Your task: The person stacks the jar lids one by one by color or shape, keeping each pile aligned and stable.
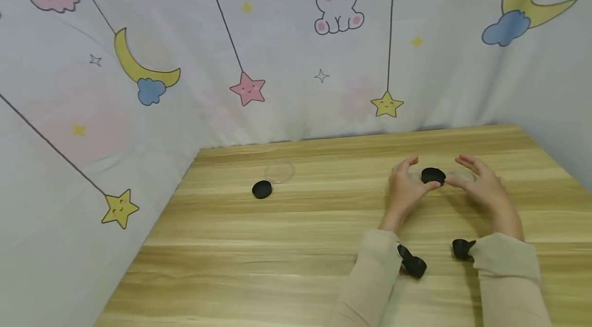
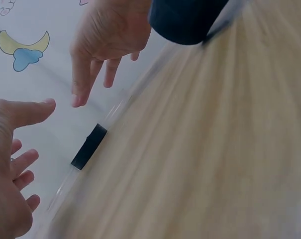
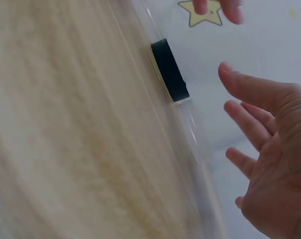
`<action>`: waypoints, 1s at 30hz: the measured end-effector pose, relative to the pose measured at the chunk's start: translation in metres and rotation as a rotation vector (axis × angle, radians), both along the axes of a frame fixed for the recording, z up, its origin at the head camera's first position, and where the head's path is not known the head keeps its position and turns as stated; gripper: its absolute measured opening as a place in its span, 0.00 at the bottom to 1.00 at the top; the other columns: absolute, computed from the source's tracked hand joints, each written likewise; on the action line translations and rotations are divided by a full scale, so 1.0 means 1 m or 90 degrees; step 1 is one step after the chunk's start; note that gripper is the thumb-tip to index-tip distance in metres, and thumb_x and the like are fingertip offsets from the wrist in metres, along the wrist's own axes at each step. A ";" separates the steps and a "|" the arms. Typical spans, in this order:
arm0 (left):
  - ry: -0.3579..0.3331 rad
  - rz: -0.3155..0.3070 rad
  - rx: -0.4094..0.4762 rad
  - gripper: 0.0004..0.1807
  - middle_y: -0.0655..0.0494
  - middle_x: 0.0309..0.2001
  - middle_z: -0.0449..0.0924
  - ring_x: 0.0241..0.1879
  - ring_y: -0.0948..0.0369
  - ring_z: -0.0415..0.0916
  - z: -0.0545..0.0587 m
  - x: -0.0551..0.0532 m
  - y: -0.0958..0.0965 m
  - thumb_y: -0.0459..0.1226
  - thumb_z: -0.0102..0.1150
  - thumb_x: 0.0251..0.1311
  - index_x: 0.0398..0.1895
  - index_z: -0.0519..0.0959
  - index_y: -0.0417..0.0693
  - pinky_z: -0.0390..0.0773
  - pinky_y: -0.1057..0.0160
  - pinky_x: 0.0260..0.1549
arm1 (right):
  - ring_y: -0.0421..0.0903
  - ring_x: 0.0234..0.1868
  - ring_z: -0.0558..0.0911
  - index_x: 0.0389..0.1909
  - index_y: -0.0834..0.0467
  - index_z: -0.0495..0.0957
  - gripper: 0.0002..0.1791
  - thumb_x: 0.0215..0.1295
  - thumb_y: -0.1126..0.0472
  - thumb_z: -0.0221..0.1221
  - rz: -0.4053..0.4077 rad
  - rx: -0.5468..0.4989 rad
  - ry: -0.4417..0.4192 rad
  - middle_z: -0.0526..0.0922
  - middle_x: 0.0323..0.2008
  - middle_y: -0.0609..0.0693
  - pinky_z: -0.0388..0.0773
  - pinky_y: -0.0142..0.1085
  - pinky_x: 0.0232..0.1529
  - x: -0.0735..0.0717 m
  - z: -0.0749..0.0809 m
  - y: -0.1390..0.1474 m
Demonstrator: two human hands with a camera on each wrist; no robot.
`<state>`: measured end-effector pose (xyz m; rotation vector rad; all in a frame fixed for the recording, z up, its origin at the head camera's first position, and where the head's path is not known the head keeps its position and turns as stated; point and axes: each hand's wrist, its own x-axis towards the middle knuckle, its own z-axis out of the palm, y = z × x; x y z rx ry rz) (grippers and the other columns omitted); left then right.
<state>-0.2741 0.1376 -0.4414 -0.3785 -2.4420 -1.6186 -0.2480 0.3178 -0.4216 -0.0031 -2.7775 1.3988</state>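
Note:
A low round black piece, like a cap or short ring (image 1: 433, 176), lies on the wooden tabletop between both hands. Flat clear plastic pieces (image 1: 462, 175) lie on either side of it, partly hidden by the hands. My left hand (image 1: 403, 186) hovers at its left, fingers spread and thumb pointing toward it. At its right is my right hand (image 1: 484, 188), held in a similar loose curve. Both wrist views show the black piece (image 2: 89, 147) (image 3: 170, 69) flat on the table, with gaps between it and the fingers. Neither hand holds anything.
Farther left on the table (image 1: 222, 244) lie a second round black piece (image 1: 262, 189) and a thin clear disc (image 1: 279, 171) beside it. A patterned curtain (image 1: 296, 49) closes off the back and sides. Small black devices (image 1: 413, 265) sit at both sleeve cuffs.

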 end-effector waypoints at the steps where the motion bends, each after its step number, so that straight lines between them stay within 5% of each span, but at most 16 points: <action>1: -0.002 -0.005 -0.002 0.37 0.65 0.58 0.79 0.61 0.66 0.69 -0.001 -0.001 0.001 0.41 0.78 0.44 0.62 0.75 0.54 0.69 0.68 0.60 | 0.73 0.74 0.42 0.77 0.62 0.41 0.50 0.67 0.44 0.58 0.006 0.002 -0.005 0.50 0.75 0.67 0.47 0.73 0.63 0.000 -0.001 0.001; 7: 0.005 -0.014 -0.051 0.38 0.65 0.59 0.78 0.62 0.66 0.69 -0.007 -0.003 0.004 0.43 0.79 0.43 0.62 0.75 0.54 0.68 0.68 0.61 | 0.80 0.71 0.37 0.77 0.59 0.46 0.49 0.65 0.44 0.60 0.041 0.040 -0.044 0.33 0.75 0.73 0.45 0.77 0.59 -0.004 -0.008 0.010; 13: 0.152 0.030 -0.241 0.36 0.62 0.60 0.78 0.63 0.64 0.70 -0.008 -0.008 0.000 0.52 0.77 0.43 0.59 0.78 0.54 0.62 0.64 0.66 | 0.84 0.68 0.30 0.74 0.59 0.53 0.47 0.61 0.46 0.64 0.040 0.042 -0.041 0.21 0.72 0.76 0.42 0.80 0.57 -0.007 -0.015 0.010; 15: 0.170 0.031 -0.299 0.35 0.62 0.63 0.76 0.65 0.64 0.68 -0.008 -0.010 0.000 0.55 0.74 0.45 0.58 0.79 0.55 0.61 0.62 0.67 | 0.83 0.69 0.29 0.73 0.60 0.55 0.46 0.60 0.46 0.65 0.037 0.041 -0.035 0.21 0.72 0.76 0.41 0.79 0.58 -0.007 -0.016 0.009; 21: 0.138 -0.004 -0.411 0.32 0.63 0.71 0.67 0.73 0.61 0.59 -0.010 -0.013 0.002 0.61 0.65 0.51 0.58 0.79 0.61 0.57 0.56 0.71 | 0.83 0.68 0.28 0.72 0.62 0.56 0.47 0.60 0.43 0.65 0.035 0.054 -0.047 0.19 0.72 0.75 0.39 0.80 0.57 -0.007 -0.017 0.008; 30: 0.080 -0.028 -0.449 0.33 0.56 0.75 0.58 0.77 0.59 0.48 -0.017 -0.013 0.004 0.64 0.58 0.57 0.62 0.76 0.61 0.51 0.56 0.74 | 0.85 0.68 0.33 0.72 0.59 0.58 0.47 0.59 0.39 0.64 0.025 0.131 -0.043 0.25 0.71 0.79 0.39 0.78 0.58 -0.007 -0.021 0.006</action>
